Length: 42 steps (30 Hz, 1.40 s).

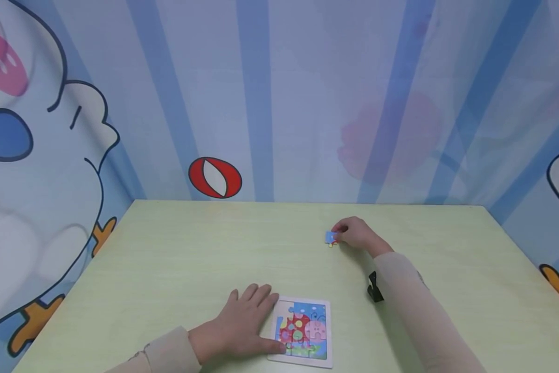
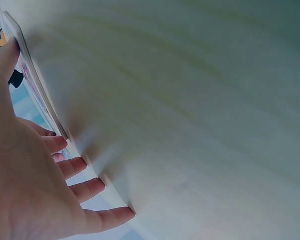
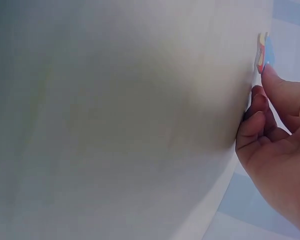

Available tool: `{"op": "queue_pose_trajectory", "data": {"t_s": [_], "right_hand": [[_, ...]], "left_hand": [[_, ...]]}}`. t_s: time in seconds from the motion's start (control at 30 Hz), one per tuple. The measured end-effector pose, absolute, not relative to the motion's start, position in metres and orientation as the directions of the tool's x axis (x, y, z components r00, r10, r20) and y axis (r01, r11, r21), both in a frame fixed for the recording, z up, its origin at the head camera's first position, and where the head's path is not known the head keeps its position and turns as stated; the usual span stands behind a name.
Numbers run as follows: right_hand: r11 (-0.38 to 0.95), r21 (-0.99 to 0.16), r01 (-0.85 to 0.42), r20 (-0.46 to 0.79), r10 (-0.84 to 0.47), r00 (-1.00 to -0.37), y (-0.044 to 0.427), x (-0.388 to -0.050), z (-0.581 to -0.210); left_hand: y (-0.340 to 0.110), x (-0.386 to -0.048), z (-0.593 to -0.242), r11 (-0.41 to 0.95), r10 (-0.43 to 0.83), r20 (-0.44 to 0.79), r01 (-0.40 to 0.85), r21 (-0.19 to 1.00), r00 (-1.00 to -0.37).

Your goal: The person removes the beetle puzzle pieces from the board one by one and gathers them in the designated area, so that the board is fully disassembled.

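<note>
A square puzzle [image 1: 302, 331] with a white frame and a ladybug picture lies near the table's front; a pale gap shows at its upper left. My left hand [image 1: 242, 327] rests at its left side, fingers spread, thumb on the frame's lower left corner. Farther back, my right hand [image 1: 357, 234] pinches a blue puzzle piece [image 1: 330, 238] with red and yellow parts. In the right wrist view the piece [image 3: 269, 50] is tilted at the thumb tip, the other fingers of the hand [image 3: 280, 130] curled against the table.
A small black object [image 1: 375, 287] is beside the right sleeve, partly hidden by it. The pale table [image 1: 190, 248] ends at a blue striped backdrop [image 1: 302, 103] with cartoon figures behind and at both sides.
</note>
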State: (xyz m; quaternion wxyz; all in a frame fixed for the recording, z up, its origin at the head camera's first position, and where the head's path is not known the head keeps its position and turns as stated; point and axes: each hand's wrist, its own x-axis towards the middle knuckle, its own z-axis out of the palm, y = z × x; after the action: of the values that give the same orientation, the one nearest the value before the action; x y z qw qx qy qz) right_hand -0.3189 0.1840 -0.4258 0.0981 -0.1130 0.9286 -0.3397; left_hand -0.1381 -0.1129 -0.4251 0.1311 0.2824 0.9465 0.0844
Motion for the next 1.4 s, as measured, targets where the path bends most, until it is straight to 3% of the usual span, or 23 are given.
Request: {"op": "queue_pose_trajectory", "data": {"t_s": [0.47, 0.9, 1.4], "right_hand": [[0.776, -0.618, -0.129, -0.143, -0.273, -0.951, 0.181, -0.321, -0.425], [0.743, -0.656, -0.131, -0.143, -0.293, -0.945, 0.184, -0.317, -0.417], [0.573, -0.747, -0.337, -0.031, -0.536, -0.844, 0.162, -0.268, -0.379]], "left_hand": [[-0.114, -0.138, -0.426, 0.829, 0.555, -0.194, 0.517, 0.213, -0.809], [-0.115, -0.139, -0.428, 0.823, 0.563, -0.179, 0.526, 0.214, -0.807], [-0.114, -0.138, -0.426, 0.822, 0.563, -0.188, 0.523, 0.224, -0.804]]}}
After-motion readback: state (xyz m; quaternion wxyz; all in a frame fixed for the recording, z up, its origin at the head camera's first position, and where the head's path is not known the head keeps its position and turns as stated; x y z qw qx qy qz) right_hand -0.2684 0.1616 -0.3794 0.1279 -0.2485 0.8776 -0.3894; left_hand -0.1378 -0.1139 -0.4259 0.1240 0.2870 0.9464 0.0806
